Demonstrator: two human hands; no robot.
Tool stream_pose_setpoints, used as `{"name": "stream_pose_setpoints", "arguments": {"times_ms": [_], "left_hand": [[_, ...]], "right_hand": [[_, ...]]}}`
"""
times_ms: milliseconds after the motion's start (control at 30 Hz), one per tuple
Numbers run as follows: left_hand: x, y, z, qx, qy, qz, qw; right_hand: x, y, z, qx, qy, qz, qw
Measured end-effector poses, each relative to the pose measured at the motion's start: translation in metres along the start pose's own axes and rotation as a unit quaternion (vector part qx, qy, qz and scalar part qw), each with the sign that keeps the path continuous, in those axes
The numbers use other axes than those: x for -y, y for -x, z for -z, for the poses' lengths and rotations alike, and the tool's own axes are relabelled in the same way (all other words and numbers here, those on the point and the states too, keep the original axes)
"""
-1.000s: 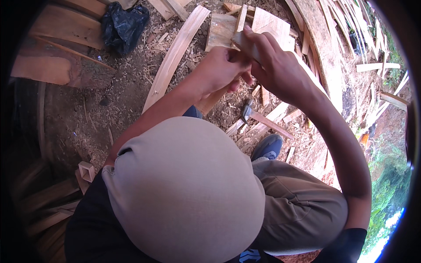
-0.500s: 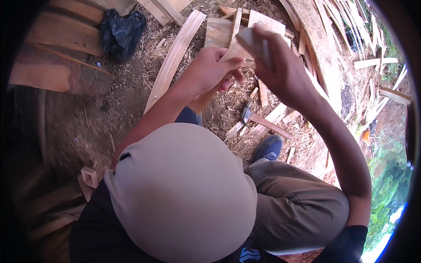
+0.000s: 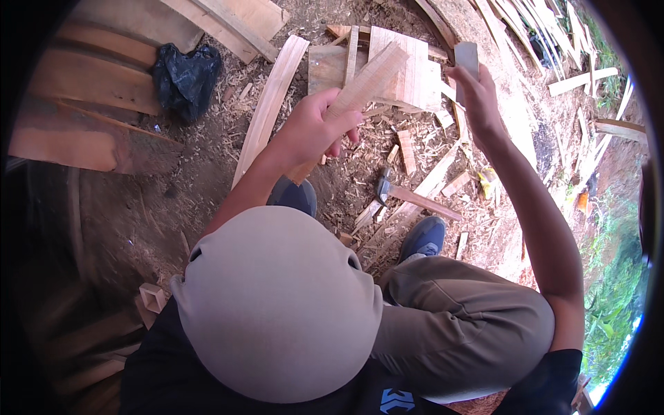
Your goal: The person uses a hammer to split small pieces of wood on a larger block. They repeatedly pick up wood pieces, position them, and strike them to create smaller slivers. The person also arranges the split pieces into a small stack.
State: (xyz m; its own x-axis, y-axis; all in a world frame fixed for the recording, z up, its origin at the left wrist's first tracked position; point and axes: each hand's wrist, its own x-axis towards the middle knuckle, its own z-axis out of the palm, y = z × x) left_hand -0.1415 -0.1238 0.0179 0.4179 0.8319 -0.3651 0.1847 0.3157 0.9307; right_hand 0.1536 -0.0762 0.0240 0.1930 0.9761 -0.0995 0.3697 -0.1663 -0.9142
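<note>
My left hand (image 3: 312,130) is wrapped round a flat wooden slat (image 3: 371,77), whose far end points up and to the right. The slat's lower end shows below the hand, near my shoe. Apart from it on the right, my raised right hand (image 3: 479,107) grips a grey, flat, rectangular block (image 3: 467,59); its exact kind I cannot make out. Beyond the slat, pale wooden boards (image 3: 420,59) lie on the ground. A hammer (image 3: 422,200) with a wooden handle rests on the shavings between my hands and my right shoe.
A long pale plank (image 3: 271,107) lies left of my left arm. Farther left are a black plastic bag (image 3: 185,79) and stacked boards (image 3: 107,76). Wood offcuts (image 3: 407,152) and shavings cover the ground. Thin strips (image 3: 515,34) are heaped at the far right. A small wooden frame (image 3: 152,297) stands at lower left.
My right hand has moved right, away from the slat, carrying the grey block. The slat's far end shows more fully now, still held in my left hand. The view has shifted slightly.
</note>
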Motion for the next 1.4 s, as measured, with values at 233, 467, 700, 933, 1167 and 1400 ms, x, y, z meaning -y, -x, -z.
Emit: {"name": "stream_pose_setpoints", "arguments": {"times_ms": [233, 467, 700, 933, 1167, 1400], "left_hand": [[0.037, -0.033, 0.025, -0.13, -0.076, -0.031, 0.988], [0.054, -0.084, 0.008, -0.172, -0.053, -0.12, 0.976], [0.034, -0.091, -0.038, -0.112, -0.078, -0.099, 0.986], [0.028, -0.104, -0.08, -0.043, -0.091, -0.109, 0.989], [0.033, -0.09, -0.135, 0.021, -0.124, -0.11, 0.986], [0.059, -0.069, -0.156, 0.17, -0.148, -0.051, 0.973]], "right_hand": [[-0.023, -0.015, -0.017, 0.069, 0.084, -0.12, 0.987], [-0.021, -0.02, -0.031, 0.083, 0.115, -0.136, 0.981], [-0.055, -0.032, 0.007, 0.071, 0.129, -0.135, 0.98], [-0.073, -0.014, 0.055, 0.006, 0.144, -0.122, 0.982], [-0.105, 0.027, 0.095, -0.072, 0.14, -0.125, 0.98], [-0.179, 0.096, 0.108, -0.122, 0.1, -0.095, 0.983]]}}
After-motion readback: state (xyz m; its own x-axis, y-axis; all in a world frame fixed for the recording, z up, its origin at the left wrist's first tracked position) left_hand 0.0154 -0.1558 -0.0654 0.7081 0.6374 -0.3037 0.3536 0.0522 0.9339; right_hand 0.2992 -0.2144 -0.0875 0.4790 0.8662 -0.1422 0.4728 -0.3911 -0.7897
